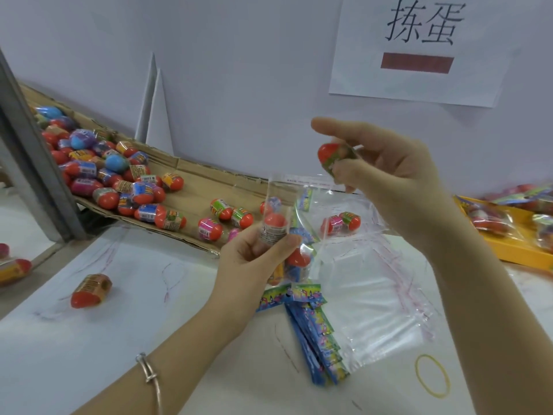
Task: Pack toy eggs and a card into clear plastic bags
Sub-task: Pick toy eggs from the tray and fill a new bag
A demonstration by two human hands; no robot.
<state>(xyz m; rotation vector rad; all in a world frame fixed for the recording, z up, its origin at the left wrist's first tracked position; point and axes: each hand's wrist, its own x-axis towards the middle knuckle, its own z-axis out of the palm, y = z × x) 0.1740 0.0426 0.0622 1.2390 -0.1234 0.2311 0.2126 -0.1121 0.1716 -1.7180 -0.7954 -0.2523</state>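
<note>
A red egg (330, 155) could miss the clear bag (276, 205) and roll away if the bag's mouth, seemingly narrow, sags shut. The right hand (398, 181), raised right of centre, pinches the egg in curled fingers. The left hand (254, 265), centre frame, grips the part-filled bag upright above a stack of cards (314, 339).

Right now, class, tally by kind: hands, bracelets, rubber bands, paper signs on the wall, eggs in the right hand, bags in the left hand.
Hands: 2 (left hand, right hand)
Bracelet: 1
Rubber band: 1
Paper sign: 1
Egg in right hand: 1
Clear bag in left hand: 1
Total: 7
</note>
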